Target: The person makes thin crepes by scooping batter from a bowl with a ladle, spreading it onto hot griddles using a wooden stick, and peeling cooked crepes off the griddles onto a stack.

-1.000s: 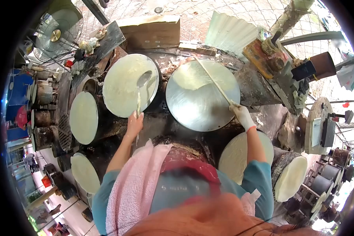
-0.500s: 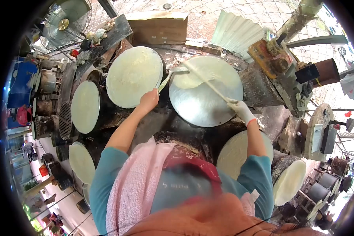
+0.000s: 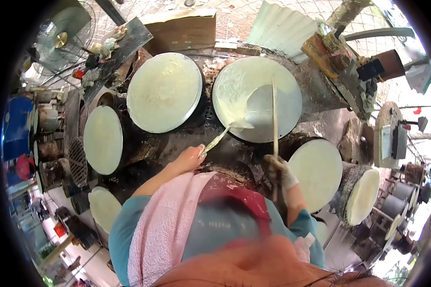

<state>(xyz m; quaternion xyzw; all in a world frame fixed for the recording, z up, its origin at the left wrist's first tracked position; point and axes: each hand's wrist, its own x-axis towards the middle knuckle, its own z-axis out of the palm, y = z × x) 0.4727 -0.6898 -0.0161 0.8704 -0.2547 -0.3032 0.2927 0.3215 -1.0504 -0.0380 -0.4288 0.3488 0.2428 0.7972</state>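
My left hand (image 3: 190,158) is closed round the handle of a batter-coated spatula (image 3: 218,138). Its flat head rests at the near left edge of a round metal griddle (image 3: 277,117). Pale wet batter (image 3: 246,79) covers the far and left parts of this plate, while grey metal shows at the near right. My right hand (image 3: 282,172), in a light soiled glove, grips a long thin stick (image 3: 275,107). The stick points away from me and lies across the griddle's right half.
Another round griddle with a pale sheet (image 3: 165,93) stands at the left. More pale-coated plates are at the far left (image 3: 103,140), right (image 3: 316,174) and lower right (image 3: 364,197). A fan (image 3: 61,39), a cardboard box (image 3: 182,33) and a corrugated sheet (image 3: 280,31) stand behind.
The spatula has moved from the griddle's far left to its near edge. The stick has swung from diagonal to nearly straight ahead, and my right hand is nearer my body. Batter covers more of the plate.
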